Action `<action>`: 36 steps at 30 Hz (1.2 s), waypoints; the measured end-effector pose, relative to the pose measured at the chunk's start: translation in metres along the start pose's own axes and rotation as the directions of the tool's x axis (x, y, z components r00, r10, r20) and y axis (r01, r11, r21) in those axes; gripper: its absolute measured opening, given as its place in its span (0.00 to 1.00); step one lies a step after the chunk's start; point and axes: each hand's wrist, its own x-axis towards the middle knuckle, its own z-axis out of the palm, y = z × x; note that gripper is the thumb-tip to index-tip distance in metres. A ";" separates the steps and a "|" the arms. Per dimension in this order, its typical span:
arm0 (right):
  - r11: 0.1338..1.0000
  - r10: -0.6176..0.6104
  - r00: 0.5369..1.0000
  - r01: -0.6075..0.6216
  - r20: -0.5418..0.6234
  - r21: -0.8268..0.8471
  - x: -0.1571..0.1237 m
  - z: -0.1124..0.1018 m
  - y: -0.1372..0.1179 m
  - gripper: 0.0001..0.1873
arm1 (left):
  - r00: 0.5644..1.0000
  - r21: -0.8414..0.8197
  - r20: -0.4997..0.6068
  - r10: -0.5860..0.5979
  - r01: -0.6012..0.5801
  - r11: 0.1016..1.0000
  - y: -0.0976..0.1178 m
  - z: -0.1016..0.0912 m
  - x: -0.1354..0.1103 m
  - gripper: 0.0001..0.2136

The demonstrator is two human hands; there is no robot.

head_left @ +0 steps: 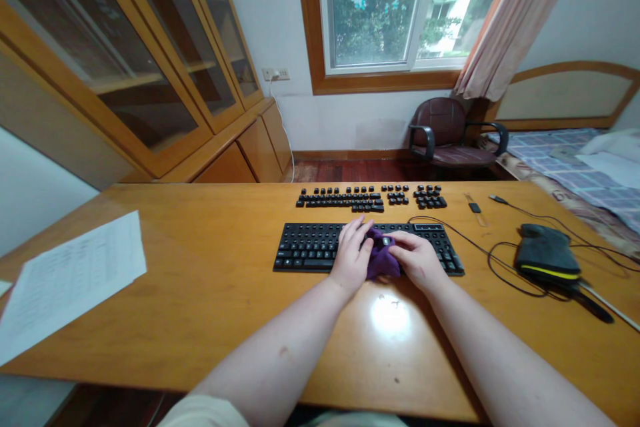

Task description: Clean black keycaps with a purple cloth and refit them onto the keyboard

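A black keyboard lies across the desk in front of me. Above its middle, a crumpled purple cloth is gathered between my two hands. My left hand holds the cloth from the left, fingers reaching over its upper edge and thumb against it. From the right, my right hand pinches a small keycap against the cloth with thumb and index finger. Loose black keycaps stand in rows behind the keyboard, grouped like a keyboard layout. My palms hide part of the keyboard.
Printed paper sheets lie at the desk's left. To the right are a keycap puller, a USB cable, and a grey cloth glove or pouch with a yellow stripe beside a dark handle. Beyond the desk stands an office chair.
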 end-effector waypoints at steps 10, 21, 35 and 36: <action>0.999 0.020 0.995 -0.015 -0.093 0.048 0.000 0.002 0.001 0.14 | 0.996 -0.146 -0.086 -0.028 0.016 0.989 0.001 -0.002 -0.003 0.10; 0.997 0.036 0.974 -0.021 -0.222 0.070 -0.004 0.006 0.004 0.16 | 0.995 -0.248 0.082 0.060 -0.038 0.968 0.012 0.005 -0.009 0.14; 0.999 -0.050 0.963 0.043 -0.264 -0.031 -0.004 0.005 0.002 0.13 | 0.992 -0.228 0.109 0.066 -0.040 0.973 0.013 0.008 -0.010 0.13; 0.999 -0.036 0.958 0.031 -0.285 -0.025 -0.004 0.004 0.001 0.13 | 0.991 -0.221 0.116 0.072 -0.045 0.974 0.014 0.008 -0.010 0.13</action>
